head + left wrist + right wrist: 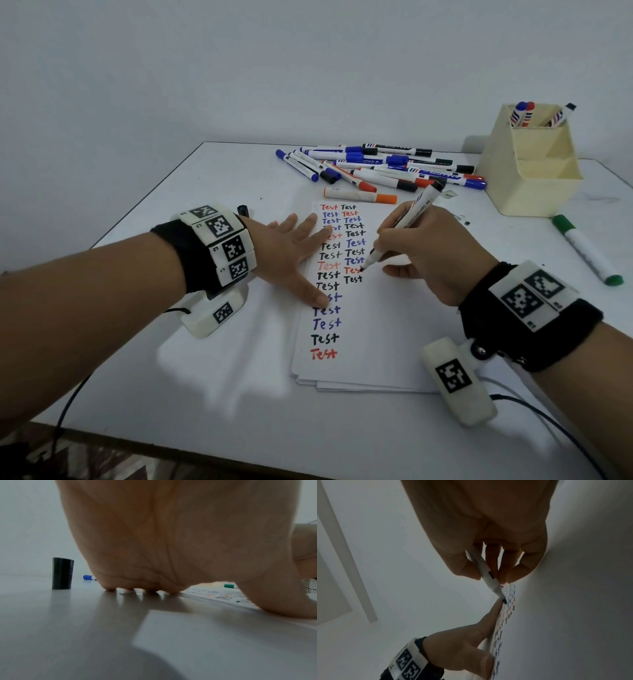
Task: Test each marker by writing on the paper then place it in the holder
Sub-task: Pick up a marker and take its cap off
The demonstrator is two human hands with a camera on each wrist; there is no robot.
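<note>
A black marker (pixel 402 226) is held tilted over the paper (pixel 370 329), and its tip is placed at the right column of written "Test" words, beside a red word. The marker is pinched by the fingers (pixel 467 569) of the right hand (pixel 428 253), which are curled around its lower barrel. The paper lies flat on the white tabletop (pixel 205 377) and is pressed down by the left hand (pixel 291 253), whose fingers are straight and spread apart over the left column. A black cap (pixel 62 573) is standing upright on the tabletop, just behind the left wrist. Behind the paper a pile of markers (pixel 376 168) is seen. At the far right the cream holder (pixel 534 161) is standing, with three markers in its back compartment. A green marker (pixel 587 250) lies alone near the holder.
</note>
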